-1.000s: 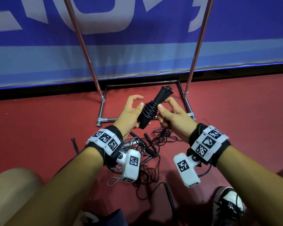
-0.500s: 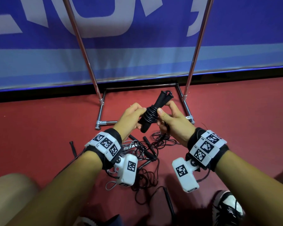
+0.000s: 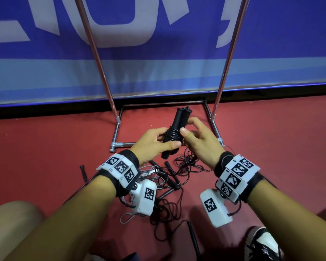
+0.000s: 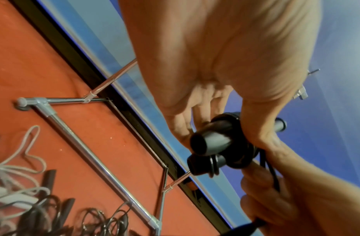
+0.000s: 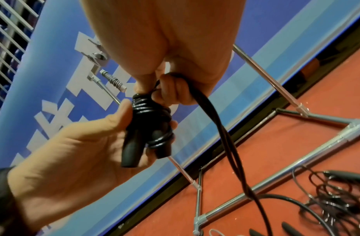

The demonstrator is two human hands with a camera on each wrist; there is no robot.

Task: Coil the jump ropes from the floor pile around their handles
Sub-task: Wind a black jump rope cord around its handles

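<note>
My left hand (image 3: 154,143) grips the lower part of the paired black handles (image 3: 179,125), thumb across the near side below the coils, fingers curled round the far side; both wrists raised above the red floor (image 3: 45,147), forearms converging toward the middle. My right hand (image 3: 198,142) pinches the loose black rope (image 5: 225,135) between thumb and curled fingers right beside the coils (image 5: 148,110), thumb tip pressed against the wrapped section. From the right wrist view the rope runs doubled out of my fingers and hangs down to the floor.

Versus a second ago: my left hand was open with fingers spread off the handles, now it's wrapped round them; the bundle has tipped more upright and my hands have closed in together.

Handles' long axis runs near-far, slightly tilted, rope-attached ends pointing away from me toward the blue banner (image 3: 158,72), butt ends toward me and down. Bundle is held in the air over the near bar of the metal rack base (image 3: 119,144). The floor pile (image 3: 169,185) of tangled black and grey ropes lies below and between my wrists, nearer me than the rack
</note>
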